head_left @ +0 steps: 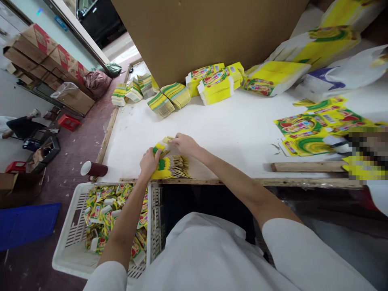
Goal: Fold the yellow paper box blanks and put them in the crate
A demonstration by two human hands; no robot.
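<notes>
My left hand (149, 162) is closed round one side of a small yellow-and-green carton (158, 148) just above the white table. At the carton's pale far end, the fingers of my right hand (184, 144) are pinched together on a flap. Right below both hands lies a fanned row of flat, folded cartons (174, 167), along the table's front edge. The exact fold of the held carton is partly hidden by my fingers.
Left of my body stands a white plastic crate (68, 238) full of small cartons. A dark red cup (98, 169) lies near the table (233, 133) corner. Carton bundles (218, 83) line a brown cardboard sheet (212, 32). Another person is at the right edge, by flat printed sheets (306, 123).
</notes>
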